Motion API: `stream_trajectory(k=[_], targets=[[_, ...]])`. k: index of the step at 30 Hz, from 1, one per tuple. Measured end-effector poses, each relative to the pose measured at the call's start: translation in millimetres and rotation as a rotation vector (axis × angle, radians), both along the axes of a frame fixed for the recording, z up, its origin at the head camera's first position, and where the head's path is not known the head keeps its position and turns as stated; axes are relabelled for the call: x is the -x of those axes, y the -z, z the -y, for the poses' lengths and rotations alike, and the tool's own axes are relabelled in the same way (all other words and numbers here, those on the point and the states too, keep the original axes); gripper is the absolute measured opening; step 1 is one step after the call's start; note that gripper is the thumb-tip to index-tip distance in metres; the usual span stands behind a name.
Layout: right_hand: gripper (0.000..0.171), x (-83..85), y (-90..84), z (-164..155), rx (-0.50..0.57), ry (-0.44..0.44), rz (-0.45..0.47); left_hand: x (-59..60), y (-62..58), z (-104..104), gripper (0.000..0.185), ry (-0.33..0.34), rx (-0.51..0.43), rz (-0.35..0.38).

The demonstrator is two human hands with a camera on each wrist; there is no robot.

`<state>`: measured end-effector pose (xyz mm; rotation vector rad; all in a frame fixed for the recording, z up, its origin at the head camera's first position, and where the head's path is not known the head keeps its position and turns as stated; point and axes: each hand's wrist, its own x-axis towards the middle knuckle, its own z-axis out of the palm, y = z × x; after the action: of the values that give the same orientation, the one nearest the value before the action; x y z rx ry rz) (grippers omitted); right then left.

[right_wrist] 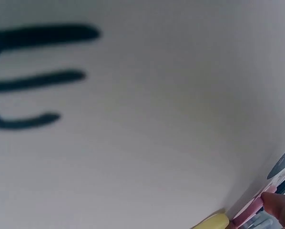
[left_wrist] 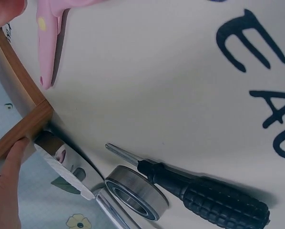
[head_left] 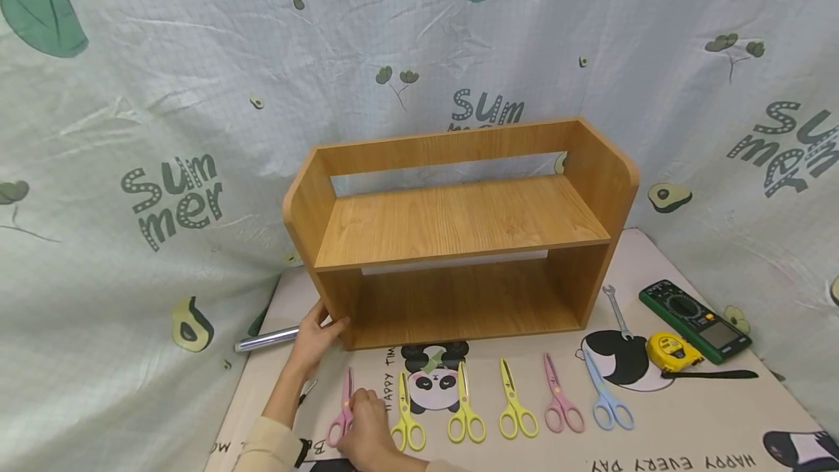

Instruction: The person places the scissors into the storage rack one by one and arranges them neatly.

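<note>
A person's right hand grips pink scissors at the left end of a row of six pairs on the mat, while the left hand steadies the wooden shelf, whose boards are bare; judging by this, sorting has barely begun.

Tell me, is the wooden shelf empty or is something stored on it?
Empty. In the head view, both levels of the wooden shelf show only bare boards.

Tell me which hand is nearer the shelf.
Left. The left hand touches the shelf at its lower left corner; the right hand is farther forward on the mat, on the pink scissors.
</note>
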<state>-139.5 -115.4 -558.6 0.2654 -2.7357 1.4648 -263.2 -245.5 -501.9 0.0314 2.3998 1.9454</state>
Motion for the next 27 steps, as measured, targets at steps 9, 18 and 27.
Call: stream_trajectory(k=[9, 18, 27], targets=[[0.047, -1.2, 1.3, 1.5, 0.022, 0.057, -0.046, -0.6, 0.6, 0.0, 0.077, 0.002, -0.009, 0.002], [0.045, -1.4, 0.4, 0.9, -0.011, 0.077, -0.062, -0.5, 1.5, 0.9, 0.078, 0.001, -0.01, 0.004], [0.045, -2.1, -4.3, -0.5, -0.023, 0.091, -0.073, -0.3, 2.0, 0.8, 0.078, 0.006, -0.007, 0.001]])
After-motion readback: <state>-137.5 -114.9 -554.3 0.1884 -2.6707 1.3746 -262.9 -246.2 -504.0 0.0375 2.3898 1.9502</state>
